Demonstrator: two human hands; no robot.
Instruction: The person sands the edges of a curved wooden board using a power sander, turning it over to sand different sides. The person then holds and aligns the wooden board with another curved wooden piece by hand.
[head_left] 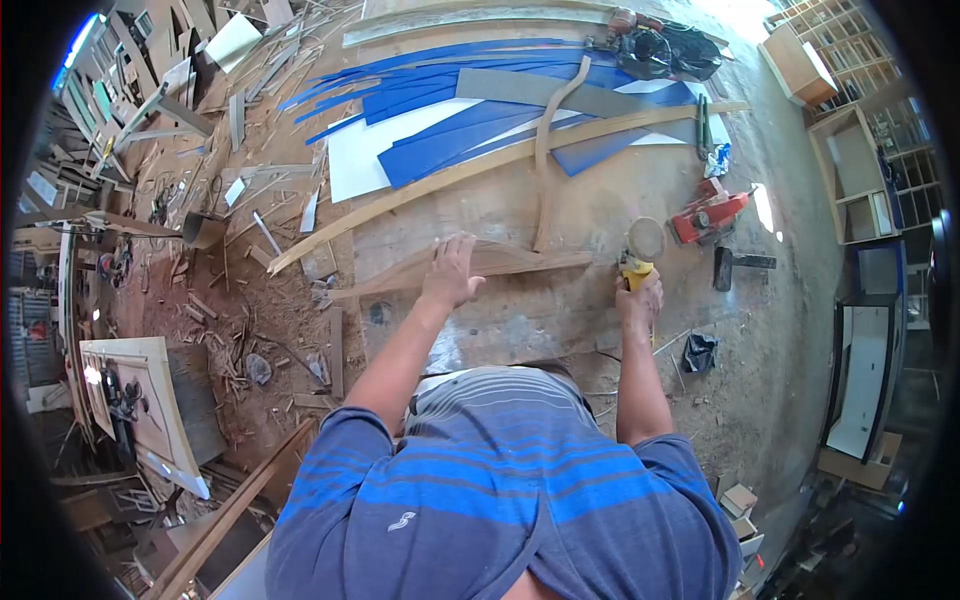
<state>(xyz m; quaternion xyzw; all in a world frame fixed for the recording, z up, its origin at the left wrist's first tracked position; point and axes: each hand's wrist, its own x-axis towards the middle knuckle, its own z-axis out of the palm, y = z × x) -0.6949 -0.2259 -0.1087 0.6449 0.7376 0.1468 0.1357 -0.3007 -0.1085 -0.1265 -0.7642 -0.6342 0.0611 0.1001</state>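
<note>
My left hand (455, 272) lies flat with its fingers stretched out on a curved wooden piece (400, 272), which rests on the wooden worktable (510, 320). In my right hand (641, 300) is a yellow angle grinder (634, 270), my fingers wrapped round its body. Its round sanding disc (646, 239) is turned up toward me, to the right of the curved piece's end and apart from it. A second, wavy wooden strip (545, 150) stretches away from me, its near end close to the curved piece.
Blue sheet strips (430, 140) and a long wooden board (430, 195) cover the far side of the table. To the right are a red power tool (710, 217), a hammer (735, 265) and a black plastic scrap (700, 352). Wood offcuts (240, 340) litter the floor leftward.
</note>
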